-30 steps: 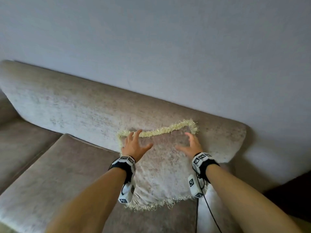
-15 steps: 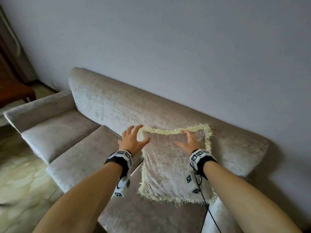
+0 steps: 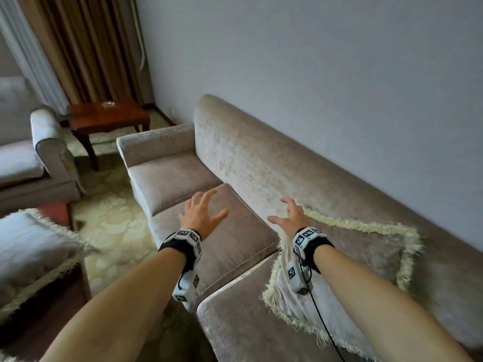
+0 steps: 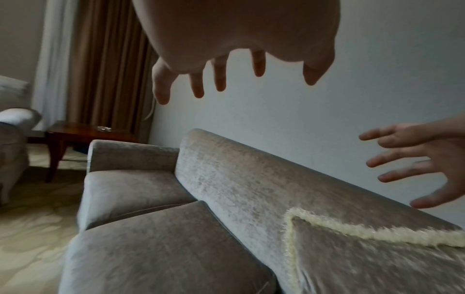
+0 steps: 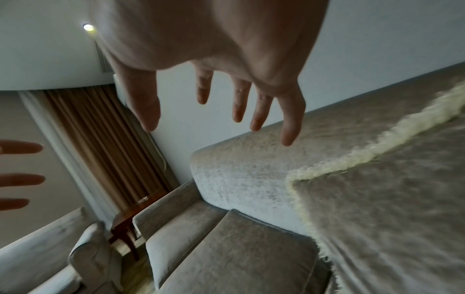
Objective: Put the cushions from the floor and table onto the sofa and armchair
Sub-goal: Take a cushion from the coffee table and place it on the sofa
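A beige cushion with a cream fringe point(image 3: 355, 259) point(image 4: 377, 264) point(image 5: 382, 214) leans against the back of the grey-beige sofa point(image 3: 261, 152) at its right end. Both hands hover in the air, off the cushion, with fingers spread and holding nothing. My left hand point(image 3: 201, 212) point(image 4: 226, 79) is above the middle seat. My right hand point(image 3: 290, 218) point(image 5: 226, 111) is just above the cushion's top left corner. A second fringed cushion point(image 3: 31, 246) lies on a dark wooden table point(image 3: 52, 317) at the lower left. An armchair point(image 3: 39, 163) stands at the left.
A dark wooden side table point(image 3: 107, 116) with a small glass dish stands between armchair and sofa, before brown curtains point(image 3: 88, 48). Pale patterned floor point(image 3: 115, 231) runs between the sofa and the low table. A plain wall rises behind the sofa.
Both hands have let go of the cushion and lifted away to the left. The cushion stays leaning on the sofa back. My view has swung left, bringing the armchair and the table cushion into sight.
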Motion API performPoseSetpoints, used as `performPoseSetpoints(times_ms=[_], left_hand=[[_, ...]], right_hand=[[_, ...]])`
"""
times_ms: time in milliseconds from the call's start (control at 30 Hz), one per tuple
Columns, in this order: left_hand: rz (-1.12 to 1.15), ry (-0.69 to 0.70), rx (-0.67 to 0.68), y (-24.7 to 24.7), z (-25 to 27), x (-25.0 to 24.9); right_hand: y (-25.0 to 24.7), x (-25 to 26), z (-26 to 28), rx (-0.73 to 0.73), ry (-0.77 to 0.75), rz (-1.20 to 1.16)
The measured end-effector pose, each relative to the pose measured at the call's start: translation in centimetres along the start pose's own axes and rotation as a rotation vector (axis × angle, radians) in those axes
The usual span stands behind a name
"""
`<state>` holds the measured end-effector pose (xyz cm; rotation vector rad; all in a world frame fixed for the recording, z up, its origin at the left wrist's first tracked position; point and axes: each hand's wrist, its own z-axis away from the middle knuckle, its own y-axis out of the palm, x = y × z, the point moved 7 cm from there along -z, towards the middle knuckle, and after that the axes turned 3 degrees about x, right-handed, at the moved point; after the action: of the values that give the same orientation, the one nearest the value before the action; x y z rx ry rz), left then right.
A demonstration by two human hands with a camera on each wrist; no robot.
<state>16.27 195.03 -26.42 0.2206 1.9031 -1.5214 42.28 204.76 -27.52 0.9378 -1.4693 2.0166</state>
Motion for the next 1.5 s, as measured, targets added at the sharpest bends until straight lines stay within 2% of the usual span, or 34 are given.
performPoseSetpoints(times_ms=[400,500,700,967,1167,1500], left_hand=[[0.054,-0.276,-0.170,-12.8,-1.3,20.1],[0.051,-0.334,-0.199,-15.1,-0.2,23.8],[0.021,-0.549,-0.253,-18.4,2.7,30.3],[0.011,-0.817,-0.365,-20.9,7.2,36.2],[0.032,-1.023,-0.521,-22.9,10.7,38.8],[-0.010,-1.354,-0.676,-23.2,20.7,39.1]], right_hand=[[18.6,17.3,-6.9,0.199,-0.221,0.111],[23.8,20.2,-7.0,0.321,-0.243,0.130],[32.1,25.1,-7.8,0.430,-0.330,0.176],[42.8,30.4,-9.6,0.643,-0.450,0.234],[50.4,33.9,-9.0,0.853,-0.547,0.257],[59.8,34.6,-1.6,1.154,-0.696,0.366]])
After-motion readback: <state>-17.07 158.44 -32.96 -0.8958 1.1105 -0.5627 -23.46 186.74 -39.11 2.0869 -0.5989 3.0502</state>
